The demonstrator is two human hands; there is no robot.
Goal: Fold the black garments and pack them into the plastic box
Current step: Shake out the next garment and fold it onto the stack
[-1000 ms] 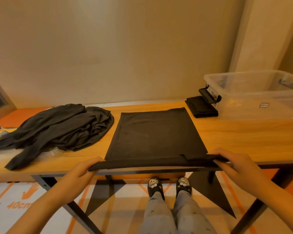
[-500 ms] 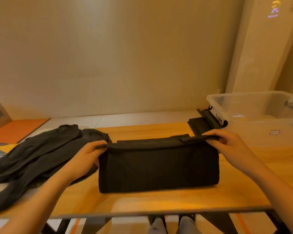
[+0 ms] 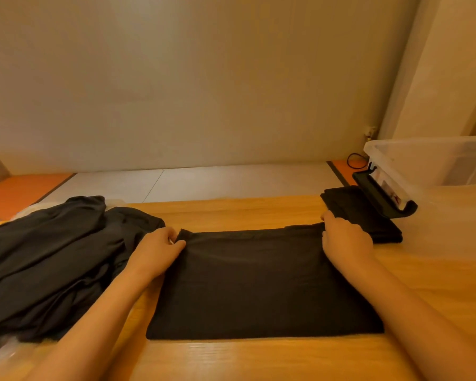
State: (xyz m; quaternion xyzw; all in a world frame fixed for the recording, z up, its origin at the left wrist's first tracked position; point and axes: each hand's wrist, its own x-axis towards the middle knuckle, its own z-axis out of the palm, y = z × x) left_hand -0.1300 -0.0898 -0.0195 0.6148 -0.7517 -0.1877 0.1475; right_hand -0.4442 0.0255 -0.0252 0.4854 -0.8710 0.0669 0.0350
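A black garment (image 3: 261, 284) lies folded in half on the wooden table (image 3: 259, 358), a flat rectangle in front of me. My left hand (image 3: 157, 251) pinches its far left corner. My right hand (image 3: 344, 240) pinches its far right corner against the table. A smaller folded black garment (image 3: 360, 213) lies at the back right, beside the clear plastic box (image 3: 434, 160). The box stands open at the right end of the table, and its inside is only partly in view.
A loose heap of black garments (image 3: 52, 259) covers the table's left end, over some clear plastic. The box's black latch handle (image 3: 382, 196) hangs over the small folded garment. A black cable (image 3: 355, 160) lies on the floor by the wall.
Both hands carried the garment's near edge from the table's front to its far edge, folding it in half, and have now lowered the corners flat onto the table.
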